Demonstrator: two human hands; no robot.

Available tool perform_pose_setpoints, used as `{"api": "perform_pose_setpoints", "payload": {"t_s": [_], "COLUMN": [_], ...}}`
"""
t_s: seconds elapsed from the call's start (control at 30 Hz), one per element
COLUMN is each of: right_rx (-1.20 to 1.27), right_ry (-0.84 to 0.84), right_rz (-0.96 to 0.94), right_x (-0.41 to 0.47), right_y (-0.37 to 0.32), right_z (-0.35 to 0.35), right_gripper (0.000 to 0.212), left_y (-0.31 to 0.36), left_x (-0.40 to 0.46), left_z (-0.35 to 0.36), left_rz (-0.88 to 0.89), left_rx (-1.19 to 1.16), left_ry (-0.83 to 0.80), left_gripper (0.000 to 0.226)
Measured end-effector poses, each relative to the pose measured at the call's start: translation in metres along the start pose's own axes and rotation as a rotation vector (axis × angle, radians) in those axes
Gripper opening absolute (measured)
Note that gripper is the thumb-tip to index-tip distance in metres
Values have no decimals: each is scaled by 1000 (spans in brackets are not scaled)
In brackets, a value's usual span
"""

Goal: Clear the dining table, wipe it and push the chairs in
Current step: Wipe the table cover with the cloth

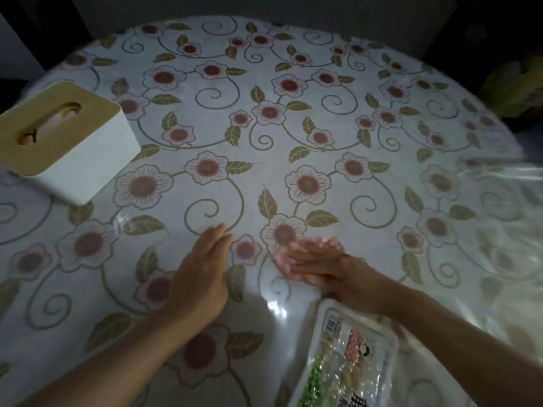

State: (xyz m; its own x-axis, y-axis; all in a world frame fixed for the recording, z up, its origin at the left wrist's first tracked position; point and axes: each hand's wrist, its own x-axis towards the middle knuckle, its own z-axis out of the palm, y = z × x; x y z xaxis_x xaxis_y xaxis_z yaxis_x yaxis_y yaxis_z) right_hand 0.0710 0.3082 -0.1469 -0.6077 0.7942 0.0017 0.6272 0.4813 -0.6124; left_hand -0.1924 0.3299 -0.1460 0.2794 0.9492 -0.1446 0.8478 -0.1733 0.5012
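Round table (293, 136) fills the frame, covered in a white cloth printed with pink flowers, green leaves and curling stems, under a glossy clear sheet that catches a bright glare low in the middle.

Left hand (202, 271), lower centre: flat, palm down, fingers straight and together, gripping nothing, pointing toward the upper right. It looks to rest on the cloth, though contact is hard to confirm.

Right hand (320, 262), just right of it: fingers stretched out and pressed onto a small pink cloth (286, 261). The cloth peeks out past the fingertips and along the left edge of the hand, blurred, so its exact shape is unclear. The hand lies flat on top of it rather than clenched around it. The two hands are near each other but apart, a printed flower showing between them.

Lower right, just below the right wrist: a clear plastic food packet (346, 359) with a barcode label, a pink printed mark and something green inside, lying on the table and running off the bottom edge.

Upper left: a white tissue box (67, 139) with a pale wood-coloured lid and an oval slot, standing on the table well apart from both hands.

Beyond the far edge, the room is dark.
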Motion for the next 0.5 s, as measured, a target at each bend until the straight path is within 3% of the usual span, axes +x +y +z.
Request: {"api": "perform_pose_setpoints", "payload": {"t_s": [0.1,0.2,0.37,0.5], "right_rx": [-72,-15,79,275], "right_ry": [141,269,78,178], "right_rz": [244,475,436,572], "right_x": [-42,-55,-84,-92], "right_y": [41,40,-3,-25], "right_z": [-18,-13,10,-2], "right_gripper": [47,55,48,66], "left_y": [5,9,18,20], "left_x": [-11,-17,-26,-34], "left_z": [8,14,10,5], "left_rz": [17,37,51,37], "left_rx": [0,4,-9,-36], "left_ry": [-4,-18,-66,-146], "left_gripper": [61,61,62,58]}}
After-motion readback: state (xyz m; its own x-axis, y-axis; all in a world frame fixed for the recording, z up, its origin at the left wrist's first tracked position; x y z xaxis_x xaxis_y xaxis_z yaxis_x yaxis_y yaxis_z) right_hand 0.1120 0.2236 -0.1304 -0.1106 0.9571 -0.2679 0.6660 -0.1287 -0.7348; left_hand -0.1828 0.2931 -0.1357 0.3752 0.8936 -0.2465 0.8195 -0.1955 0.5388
